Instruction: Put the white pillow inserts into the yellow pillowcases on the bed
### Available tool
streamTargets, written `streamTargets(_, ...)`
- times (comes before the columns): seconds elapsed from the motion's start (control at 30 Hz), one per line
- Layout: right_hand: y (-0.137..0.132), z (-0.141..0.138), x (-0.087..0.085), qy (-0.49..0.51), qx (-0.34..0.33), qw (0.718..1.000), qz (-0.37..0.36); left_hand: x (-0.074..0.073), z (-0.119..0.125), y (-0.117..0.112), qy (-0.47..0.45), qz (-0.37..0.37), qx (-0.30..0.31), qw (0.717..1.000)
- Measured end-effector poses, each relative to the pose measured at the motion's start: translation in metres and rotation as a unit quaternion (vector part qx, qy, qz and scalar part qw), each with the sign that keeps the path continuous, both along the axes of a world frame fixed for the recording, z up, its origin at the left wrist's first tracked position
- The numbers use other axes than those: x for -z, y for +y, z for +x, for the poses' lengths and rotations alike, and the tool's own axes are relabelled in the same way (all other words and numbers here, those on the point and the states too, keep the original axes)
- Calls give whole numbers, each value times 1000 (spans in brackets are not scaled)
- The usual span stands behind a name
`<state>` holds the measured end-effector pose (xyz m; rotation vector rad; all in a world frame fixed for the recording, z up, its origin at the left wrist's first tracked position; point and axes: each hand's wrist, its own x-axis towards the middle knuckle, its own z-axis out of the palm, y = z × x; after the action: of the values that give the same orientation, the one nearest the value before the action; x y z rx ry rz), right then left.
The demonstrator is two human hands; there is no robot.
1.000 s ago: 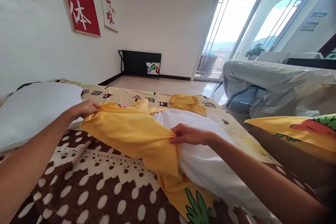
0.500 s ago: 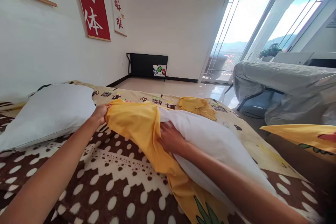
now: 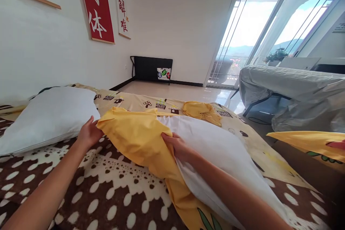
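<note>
A yellow pillowcase (image 3: 134, 129) is pulled partway over a white pillow (image 3: 215, 143) lying on the bed. At its far left corner my left hand (image 3: 90, 133) is closed on the cloth, with the fingers partly hidden behind it and the thumb up. My right hand (image 3: 179, 145) pinches the edge of the pillowcase's opening, its wrist resting over the white pillow. Lower down, the yellow fabric runs along the pillow's near side and shows a green leaf print.
Another white pillow (image 3: 56, 115) lies at the left on the brown dotted blanket (image 3: 107, 194). A crumpled yellow cloth (image 3: 201, 110) rests on the patterned sheet (image 3: 134, 100). At right, another person's hand (image 3: 336, 145) holds yellow fabric (image 3: 304, 142). Behind stands plastic-covered furniture (image 3: 291, 79).
My left hand has moved left and down, drawing the pillowcase corner with it. My right hand has shifted from lying flat at the opening to pinching the pillowcase's edge.
</note>
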<state>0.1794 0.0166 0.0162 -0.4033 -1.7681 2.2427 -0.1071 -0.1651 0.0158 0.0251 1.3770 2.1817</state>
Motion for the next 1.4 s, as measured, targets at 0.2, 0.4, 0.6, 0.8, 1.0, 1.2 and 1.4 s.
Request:
streamTargets(0.2, -6, -2, -8, -18, 44, 996, 81, 65, 69, -34, -44, -16, 127, 991)
streamTargets(0.4, -20, 11, -18, -142, -13, 984, 107, 42, 103, 25, 59, -46, 174, 982)
streamTargets(0.6, -6, 40, -4, -263, -88, 828, 486, -4, 92, 87, 131, -47, 22, 990)
streamTargets(0.8, -5, 49, -20, -152, -300, 849, 407, -27, 58, 101, 142, -103, 37, 984)
streamTargets(1.0, -6, 67, -34, -144, -169, 876, 428, 50, 54, 57, 50, -195, 49, 978)
streamTargets(1.2, -9, 52, -29, -85, -25, 995, 36, 72, 52, 30, -12, -120, 33, 992)
streamTargets(1.4, -15, 28, -46, -130, -60, 987, 68, 59, 98, 28, -48, -40, 148, 987)
